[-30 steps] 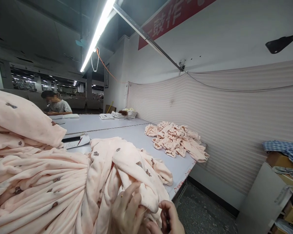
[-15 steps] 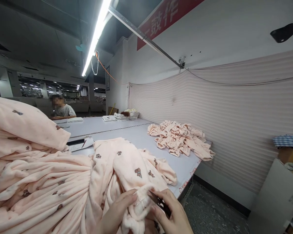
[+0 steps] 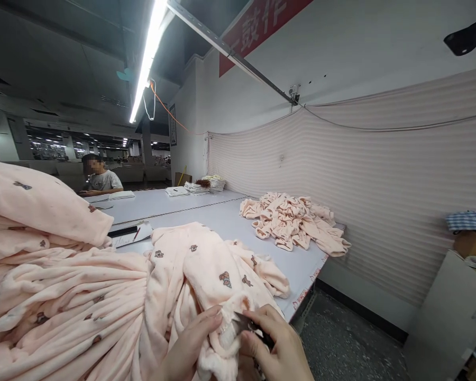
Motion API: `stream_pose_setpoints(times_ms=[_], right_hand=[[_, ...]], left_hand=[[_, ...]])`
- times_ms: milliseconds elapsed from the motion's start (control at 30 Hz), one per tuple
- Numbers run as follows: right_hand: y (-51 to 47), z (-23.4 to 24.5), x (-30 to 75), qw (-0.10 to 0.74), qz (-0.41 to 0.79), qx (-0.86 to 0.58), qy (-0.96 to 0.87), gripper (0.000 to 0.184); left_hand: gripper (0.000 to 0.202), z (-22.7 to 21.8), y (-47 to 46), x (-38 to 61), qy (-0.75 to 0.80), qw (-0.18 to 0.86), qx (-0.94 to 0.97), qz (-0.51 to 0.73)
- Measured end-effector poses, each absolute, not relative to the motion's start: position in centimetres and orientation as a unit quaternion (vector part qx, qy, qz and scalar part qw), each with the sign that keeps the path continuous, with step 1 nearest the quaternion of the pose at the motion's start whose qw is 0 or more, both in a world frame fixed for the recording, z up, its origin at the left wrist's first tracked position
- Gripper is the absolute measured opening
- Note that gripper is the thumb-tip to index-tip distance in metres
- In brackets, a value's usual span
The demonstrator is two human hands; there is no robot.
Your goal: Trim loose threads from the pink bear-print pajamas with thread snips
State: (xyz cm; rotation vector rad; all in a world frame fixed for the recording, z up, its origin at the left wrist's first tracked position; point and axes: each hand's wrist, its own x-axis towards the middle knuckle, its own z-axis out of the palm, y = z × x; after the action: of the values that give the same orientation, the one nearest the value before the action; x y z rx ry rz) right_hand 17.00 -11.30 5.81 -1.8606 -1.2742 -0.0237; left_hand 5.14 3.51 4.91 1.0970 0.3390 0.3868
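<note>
A pale pink fleece garment with small bear prints lies over the near part of the table. At its gathered cuff, my left hand pinches the fabric between thumb and fingers. My right hand grips dark thread snips, whose pointed blades touch or nearly touch the cuff's pale inner seam. The blades look slightly apart. Part of the snips' handle is hidden inside my right hand.
More pink fleece is heaped at the left. A pile of pink pieces lies at the table's far right edge. Paper and a pen rest beyond the garment. A person sits across the table. Stacked cloth stands by the wall.
The snips' blades have turned and moved left onto the cuff's seam, showing more clearly now. My left hand keeps its pinch on the cuff. The camera view has shifted slightly.
</note>
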Motion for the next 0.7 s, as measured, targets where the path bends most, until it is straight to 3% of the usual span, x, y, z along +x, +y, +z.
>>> stream_pose_setpoints(times_ms=[167,400,500,700], right_hand=[[-11.3,5.7,16.5,0.399,-0.068,-0.764,-0.503,0.024],[-10.4,5.1,17.8,0.55,0.082,-0.683,-0.473,0.027],[-10.1,4.9,18.0,0.545,0.124,-0.659,-0.503,0.029],[-9.2,5.3,17.2,0.512,0.083,-0.689,-0.506,0.025]], left_hand=[[0.027,5.0,3.4,5.1,0.153,0.825,0.516,0.172],[0.034,4.6,4.6,5.1,0.112,0.875,0.452,0.129],[0.029,4.7,5.1,5.3,0.093,0.875,0.458,0.124],[0.026,5.4,5.4,5.3,0.073,0.847,0.513,0.119]])
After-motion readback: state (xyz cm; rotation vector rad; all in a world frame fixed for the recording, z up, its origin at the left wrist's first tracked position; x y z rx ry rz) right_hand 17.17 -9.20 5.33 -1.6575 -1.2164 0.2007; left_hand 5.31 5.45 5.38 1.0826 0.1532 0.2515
